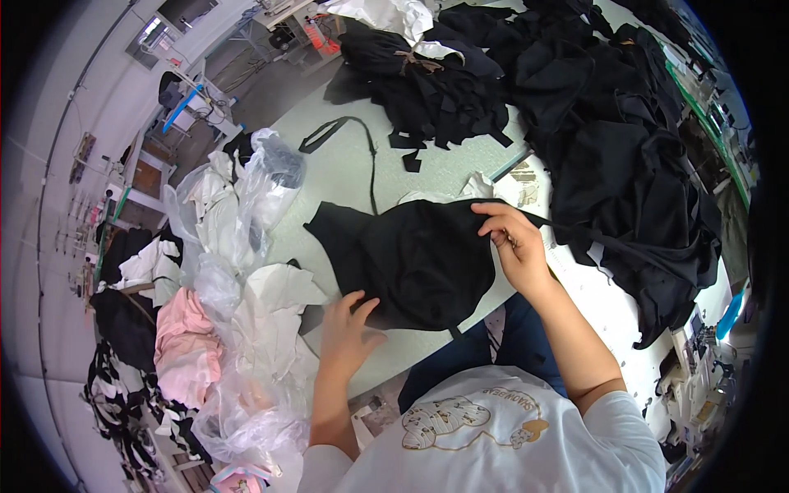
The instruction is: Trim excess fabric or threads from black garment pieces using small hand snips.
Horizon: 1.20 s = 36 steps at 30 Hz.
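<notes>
A black cloth garment piece (419,267) lies spread on the pale green table top (329,172) in front of me. A narrow black strap (372,160) runs from its upper edge away across the table and loops back at its end. My right hand (516,242) is at the piece's upper right corner, its fingers curled and pinching the edge. At the lower left edge, my left hand (347,333) rests with fingers apart, the fingertips touching the cloth. Another black strip leads right from beside my right hand toward the dark pile.
Black cut pieces (448,90) lie bunched at the far side. A large heap of black cloth (625,181) covers the right. Clear plastic bags (275,168), white cloth (275,308) and pink cloth (187,345) crowd the left side. White scraps (478,187) sit behind the garment piece.
</notes>
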Each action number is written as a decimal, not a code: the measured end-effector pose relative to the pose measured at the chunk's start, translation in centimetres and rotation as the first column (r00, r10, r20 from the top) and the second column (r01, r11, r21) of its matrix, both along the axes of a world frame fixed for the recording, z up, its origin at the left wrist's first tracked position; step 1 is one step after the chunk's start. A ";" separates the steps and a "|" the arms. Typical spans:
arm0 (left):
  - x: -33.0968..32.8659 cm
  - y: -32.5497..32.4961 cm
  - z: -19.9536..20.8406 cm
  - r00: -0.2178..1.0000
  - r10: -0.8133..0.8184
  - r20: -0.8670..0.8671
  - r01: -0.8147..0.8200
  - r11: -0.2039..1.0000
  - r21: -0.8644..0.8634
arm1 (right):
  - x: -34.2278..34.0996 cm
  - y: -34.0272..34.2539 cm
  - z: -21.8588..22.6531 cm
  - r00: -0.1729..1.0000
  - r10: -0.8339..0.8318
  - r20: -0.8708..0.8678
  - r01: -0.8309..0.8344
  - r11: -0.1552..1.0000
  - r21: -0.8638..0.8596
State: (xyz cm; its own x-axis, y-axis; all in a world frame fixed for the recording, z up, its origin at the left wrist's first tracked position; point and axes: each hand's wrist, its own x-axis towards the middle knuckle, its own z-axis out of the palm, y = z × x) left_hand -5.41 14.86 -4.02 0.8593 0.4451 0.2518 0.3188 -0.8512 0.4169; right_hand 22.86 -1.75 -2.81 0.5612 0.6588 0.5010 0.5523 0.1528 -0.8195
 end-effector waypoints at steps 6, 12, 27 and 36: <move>-1.3 1.5 -3.8 0.990 0.077 0.115 -0.084 0.995 0.058 | -1.0 2.4 2.9 0.997 0.044 0.058 -0.048 0.997 0.060; -1.1 6.2 0.3 0.611 0.384 0.692 -0.248 0.923 -0.293 | -1.0 2.7 5.9 0.996 -0.015 0.090 0.004 0.992 0.123; 0.5 9.8 11.1 0.614 0.427 0.664 -0.358 0.900 -0.248 | 0.8 1.0 7.1 0.949 -0.047 -0.313 -0.013 0.982 -0.188; -2.1 8.6 10.1 0.720 0.050 0.692 -0.237 0.955 0.178 | 5.2 5.2 4.7 0.937 0.220 -0.273 -0.129 0.941 0.313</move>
State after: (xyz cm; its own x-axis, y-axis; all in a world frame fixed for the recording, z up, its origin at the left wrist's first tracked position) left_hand -7.47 23.50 6.03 0.3489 0.3945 0.8501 0.1592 -0.9188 0.3611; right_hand 28.04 3.44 1.90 0.6034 0.6139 0.5089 0.2310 0.4763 -0.8484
